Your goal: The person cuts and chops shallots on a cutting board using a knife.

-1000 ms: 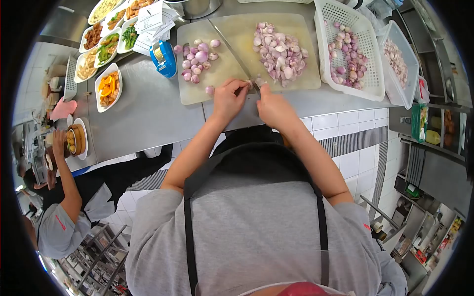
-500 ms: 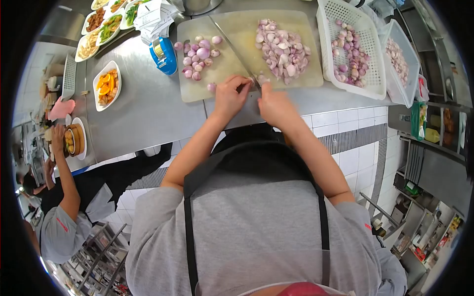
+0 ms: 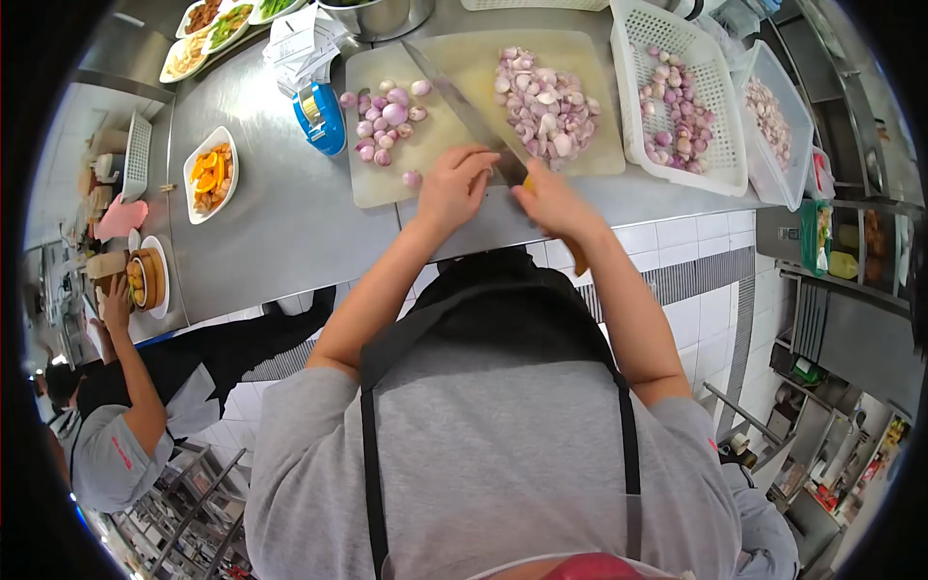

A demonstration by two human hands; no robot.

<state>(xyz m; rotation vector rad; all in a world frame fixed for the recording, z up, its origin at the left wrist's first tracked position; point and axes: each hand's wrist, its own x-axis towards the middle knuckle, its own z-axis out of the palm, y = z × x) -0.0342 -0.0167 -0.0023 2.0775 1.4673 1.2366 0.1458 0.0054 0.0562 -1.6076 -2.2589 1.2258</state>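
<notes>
My right hand [image 3: 556, 201] is wrapped round the yellow handle of a long knife [image 3: 460, 108], whose broad blade points up and left across the white cutting board [image 3: 454, 58]. Close to the blade's near end, my left hand [image 3: 456, 184] is bent with its fingers together at the board's front edge; whatever they hold is too small to name. Whole peeled shallots [image 3: 394, 113] lie on the board's left part. Cut shallots [image 3: 551, 106] are heaped on its right part.
Right of the board stand a white basket [image 3: 630, 126] of shallots and a white bin [image 3: 795, 145]. A blue tape dispenser [image 3: 329, 121], papers [image 3: 302, 48] and an orange-garnished dish [image 3: 210, 176] are on the left. A co-worker [image 3: 126, 435] stands at far left.
The knife has turned to show its flat side, and its handle has come into view. My right hand has shifted slightly right and down. The co-worker's arm has moved slightly.
</notes>
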